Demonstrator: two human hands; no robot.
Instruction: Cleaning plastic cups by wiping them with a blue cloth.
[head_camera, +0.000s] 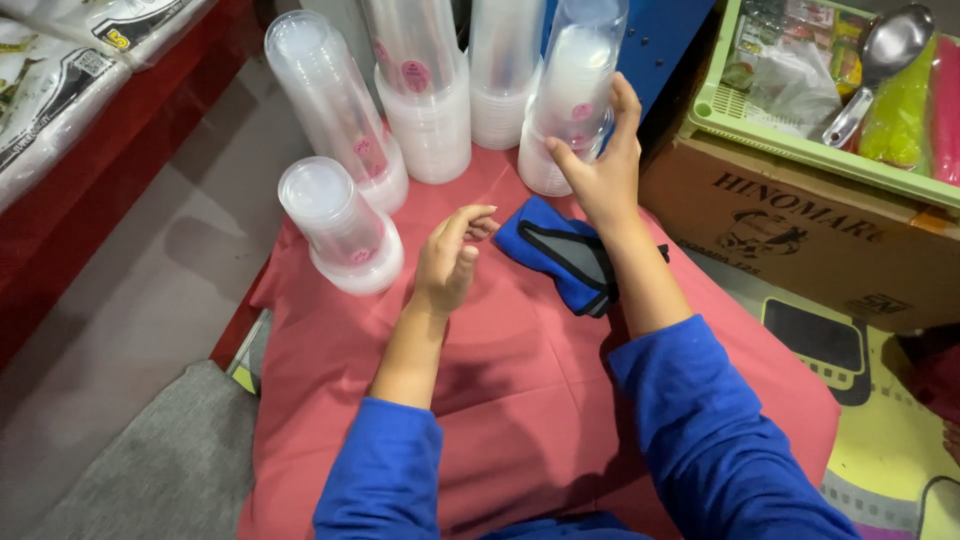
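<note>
Fingers (618, 110) of the right hand (600, 165) are wrapping a stack of clear plastic containers (572, 90) at the far edge of the red-covered table (520, 400).
Nearer, the left hand (448, 262) is hovering loosely curled, holding nothing, just beside a blue pouch (560, 255); the grip is seemingly steadying the leaning stack.

I see clear, shiny plastic cups (575, 95) at the top middle; soft, matt red cloth (520, 400) under them; a rough brown cardboard box (800, 235) at right; a shiny metal spoon (880, 60) upper right.
</note>
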